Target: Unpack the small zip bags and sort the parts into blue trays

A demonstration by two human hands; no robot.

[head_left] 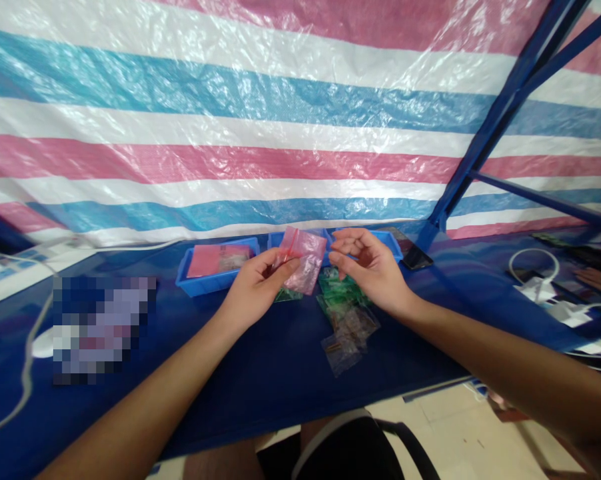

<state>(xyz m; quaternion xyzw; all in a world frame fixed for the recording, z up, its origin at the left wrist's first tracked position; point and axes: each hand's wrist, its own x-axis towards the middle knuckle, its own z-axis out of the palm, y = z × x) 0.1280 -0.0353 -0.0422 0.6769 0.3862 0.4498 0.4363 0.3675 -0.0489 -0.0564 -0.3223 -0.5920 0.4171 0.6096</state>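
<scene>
A pink translucent zip bag (309,265) is pinched between the thumb and fingers of my left hand (254,279). Just right of the bag, my right hand (375,268) hovers with its fingers curved and thumb apart; nothing shows between them. Below the two hands lies a pile of green pieces in clear packaging (338,293). Small clear plastic bags (343,355) with thin contents overlap its near side. To the left stands a blue bin (208,287) holding flat pink bags (204,261). Two more blue bins sit behind my hands, partly hidden.
A dark phone (416,259) lies right of the bins. White chargers and cables (538,290) are at the far right, near another person's hand (600,281). A white cable (26,373) runs along the left. Blue metal bars (485,143) rise before a striped sheet (280,163).
</scene>
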